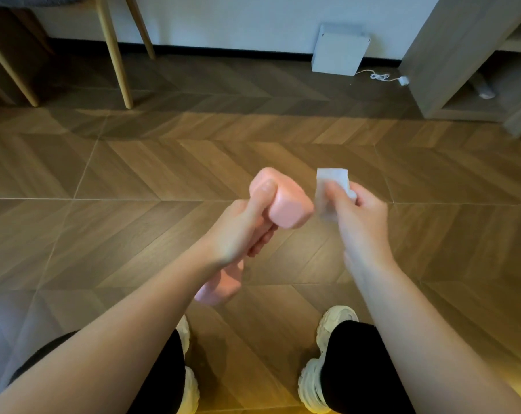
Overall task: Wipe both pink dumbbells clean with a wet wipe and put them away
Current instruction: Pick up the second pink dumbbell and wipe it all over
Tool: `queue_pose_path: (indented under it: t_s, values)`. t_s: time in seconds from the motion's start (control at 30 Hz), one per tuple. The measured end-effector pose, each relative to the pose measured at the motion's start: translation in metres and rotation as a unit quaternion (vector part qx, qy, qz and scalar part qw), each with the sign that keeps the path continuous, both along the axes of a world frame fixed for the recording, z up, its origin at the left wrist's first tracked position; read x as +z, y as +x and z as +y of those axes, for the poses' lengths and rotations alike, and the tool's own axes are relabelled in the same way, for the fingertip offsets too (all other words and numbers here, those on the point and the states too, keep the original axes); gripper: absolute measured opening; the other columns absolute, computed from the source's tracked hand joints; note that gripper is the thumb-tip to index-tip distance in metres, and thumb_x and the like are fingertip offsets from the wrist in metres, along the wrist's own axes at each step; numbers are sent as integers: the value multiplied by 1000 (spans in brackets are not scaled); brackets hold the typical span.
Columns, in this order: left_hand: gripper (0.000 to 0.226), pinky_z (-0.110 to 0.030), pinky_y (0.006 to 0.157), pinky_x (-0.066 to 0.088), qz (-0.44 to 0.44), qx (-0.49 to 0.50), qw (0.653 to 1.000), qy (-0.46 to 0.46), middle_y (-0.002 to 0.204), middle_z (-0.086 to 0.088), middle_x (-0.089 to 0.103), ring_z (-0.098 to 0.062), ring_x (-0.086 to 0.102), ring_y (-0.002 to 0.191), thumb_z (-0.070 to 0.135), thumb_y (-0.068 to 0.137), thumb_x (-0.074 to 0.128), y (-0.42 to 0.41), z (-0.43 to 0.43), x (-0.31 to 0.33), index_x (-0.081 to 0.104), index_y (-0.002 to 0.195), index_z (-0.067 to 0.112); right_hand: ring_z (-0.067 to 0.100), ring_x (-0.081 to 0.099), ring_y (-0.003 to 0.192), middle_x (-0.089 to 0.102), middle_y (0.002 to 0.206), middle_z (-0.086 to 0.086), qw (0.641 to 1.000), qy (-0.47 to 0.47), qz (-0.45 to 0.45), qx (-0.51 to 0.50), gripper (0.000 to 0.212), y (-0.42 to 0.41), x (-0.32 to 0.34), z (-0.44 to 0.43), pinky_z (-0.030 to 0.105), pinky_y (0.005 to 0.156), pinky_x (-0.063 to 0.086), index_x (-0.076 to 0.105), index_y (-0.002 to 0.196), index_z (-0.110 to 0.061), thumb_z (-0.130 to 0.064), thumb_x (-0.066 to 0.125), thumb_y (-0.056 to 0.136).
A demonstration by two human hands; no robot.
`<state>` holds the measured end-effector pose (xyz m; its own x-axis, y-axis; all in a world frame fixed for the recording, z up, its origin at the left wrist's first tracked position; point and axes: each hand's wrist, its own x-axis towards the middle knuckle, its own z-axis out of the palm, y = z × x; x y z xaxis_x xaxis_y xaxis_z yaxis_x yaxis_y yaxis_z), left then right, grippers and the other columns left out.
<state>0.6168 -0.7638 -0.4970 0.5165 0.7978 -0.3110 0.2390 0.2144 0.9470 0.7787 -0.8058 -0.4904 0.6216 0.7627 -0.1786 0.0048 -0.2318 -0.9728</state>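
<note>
We see one pink dumbbell [286, 204], one wet wipe [332, 177]. Left hand [241, 231] grips the handle, long axis tilted, far head up-right. Right hand [360, 216] pinches the wipe.

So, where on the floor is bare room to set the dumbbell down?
Bare floor lies wide ahead, between the chair legs far left and the shelf far right. Crowded: near the white box and cable by the wall, and around the shoes.
</note>
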Motion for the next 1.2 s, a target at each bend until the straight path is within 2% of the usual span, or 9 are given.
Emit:
queue_pose_path:
  t_s: [0.1,0.27,0.5,0.6,0.73,0.83,0.97,1.07,1.2]
  values:
    - [67,-30,55,32,69,-2,997,21,46,4,45,-17,40,49,83,67,32,-1,-6,-6,50,46,22,6,26,54,28,53,-14,995,51,-78,31,47,-1,10,-3,18,49,23,36,50,-22,-7,63,86]
    - [66,-19,43,33,109,4,994,33,41,6,45,-14,40,43,81,64,30,2,-6,-7,45,42,21,9,33,60,35,61,6,980,50,-124,145,38,-8,10,-12,27,54,25,48,62,1,-17,63,92]
    - [64,-26,54,34,88,-11,995,45,40,8,37,-9,37,43,76,71,34,4,-12,-13,43,33,25,11,40,65,45,68,2,974,11,-94,205,43,-10,5,-9,32,62,31,55,78,7,-29,48,100]
    - [63,-32,58,30,77,-18,996,30,43,11,34,-12,36,48,73,76,37,3,-15,-14,41,34,27,22,45,68,53,72,17,970,35,-54,233,49,-12,5,-9,31,66,34,61,91,11,-35,45,95]
    - [64,-33,59,31,71,-6,997,27,42,10,34,-18,36,51,75,74,34,0,-11,-10,36,35,24,11,51,70,62,72,3,976,32,-23,213,35,-4,1,-17,24,70,39,74,83,-12,-29,47,97]
    - [62,-35,61,30,66,-24,997,31,42,11,32,-17,34,51,75,75,35,-2,-11,-8,34,36,26,20,50,73,62,81,23,977,15,-14,211,43,-3,-4,-10,26,71,38,68,100,8,-31,48,98]
    - [64,-37,63,31,84,-46,995,27,41,12,31,-16,38,54,74,77,34,-3,-8,-8,37,35,27,12,47,75,55,80,8,972,44,6,229,47,-7,-3,-11,23,66,37,65,101,12,-31,48,95]
    - [64,-36,61,33,91,-41,995,28,42,11,34,-18,41,58,76,76,34,-5,-6,-10,42,36,27,2,50,68,60,70,-11,977,42,12,207,33,-5,-4,-15,12,65,39,74,82,-11,-20,48,101]
    - [64,-39,67,33,88,-67,994,28,42,10,35,-18,40,56,74,82,36,-2,-6,-10,44,39,28,12,50,74,57,76,20,979,25,11,203,46,-7,-4,-8,24,67,39,66,95,11,-32,50,95]
